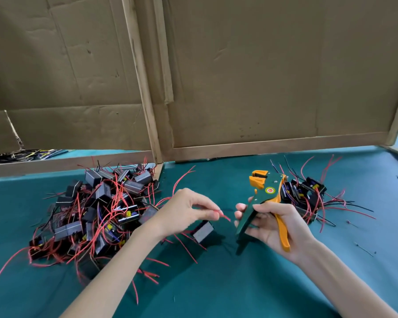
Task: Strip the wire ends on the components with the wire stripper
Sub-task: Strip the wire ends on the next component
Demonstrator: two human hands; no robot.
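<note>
- As fingers of the left hand [182,210] pinch a thin red wire end [225,217], offering it,
- the right hand [271,226] curls round a green-and-orange wire stripper [262,198], head raised ready.

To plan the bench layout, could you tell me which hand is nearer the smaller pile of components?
Right. The right hand, gripping the wire stripper, sits just beside the smaller pile; the left hand, pinching a red wire, is farther off beyond the stripper.
</note>
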